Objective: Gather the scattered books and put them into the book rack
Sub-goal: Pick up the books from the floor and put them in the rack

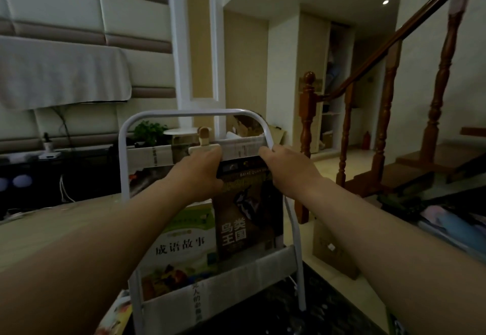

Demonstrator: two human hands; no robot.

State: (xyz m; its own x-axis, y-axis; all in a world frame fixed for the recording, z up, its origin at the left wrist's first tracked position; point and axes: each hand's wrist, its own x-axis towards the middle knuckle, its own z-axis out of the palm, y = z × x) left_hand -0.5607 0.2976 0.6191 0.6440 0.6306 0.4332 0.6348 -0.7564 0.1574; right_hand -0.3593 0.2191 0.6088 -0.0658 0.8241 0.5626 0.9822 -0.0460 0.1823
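The white-framed book rack (123, 150) stands tilted at the centre of the view, its rounded top bar at 12 o'clock from the hands and its lower fabric pocket down at 6 o'clock.

Left to right: the left hand (196, 174) is closed over the top edge of a book in the upper pocket, at about 9 o'clock from the dark bird book (247, 216); its fingers curl behind the edge, so it holds that book's top and perhaps the fabric strip too, though I cannot tell exactly which. The right hand (286, 167), at 3 o'clock from the left, is wrapped tightly round the rack's right upright where it meets the strip, fingers hidden behind.

Risks, as I judge them: the rack leans and looks light, so a hard downward push on a book could tip it or slide its feet. The bird book stands tall against the green-and-white story book (181, 245) at its 8 o'clock; forced in at an angle, it could crease a cover or snag on the pocket edge.

Count: two hands, one rack, two fabric pockets visible, two books clearly in the front pocket, at least one more book behind the upper strip, and one colourful book (115, 316) lying loose at 7 o'clock by the rack's foot
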